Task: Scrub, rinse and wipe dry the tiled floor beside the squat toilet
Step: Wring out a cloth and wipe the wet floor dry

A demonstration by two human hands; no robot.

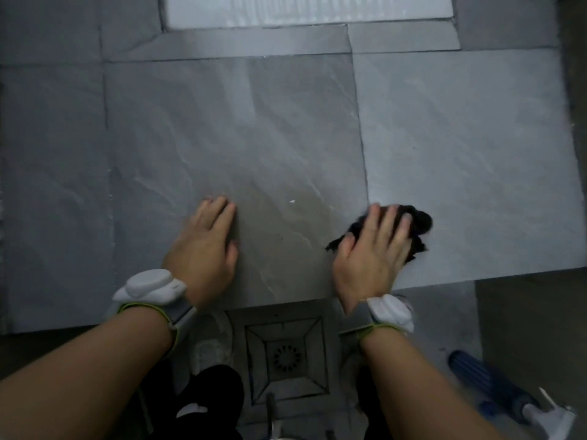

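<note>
Head view: right hand (pixel 370 252) fingers (pixel 389 223) straight, pressing soft, limp black rag (pixel 421 222); left hand (pixel 203 246) flat, empty, on tiled floor (pixel 254 122). Best held mid-bunch, under palm.

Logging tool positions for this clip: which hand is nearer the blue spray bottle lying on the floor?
Right. The right hand presses a black cloth up and left of the blue spray bottle; the left hand lies flat on the tile, farther left.

Bathroom / toilet rm. Tiled floor (pixel 286 122): large grey stone-look tiles w/ dark grout lines. Round floor drain (pixel 286 357) set in a sunken square, bottom centre. White ribbed edge of squat toilet (pixel 308 9) at top. Blue spray bottle (pixel 495 389) lying on the floor, bottom right.
</note>
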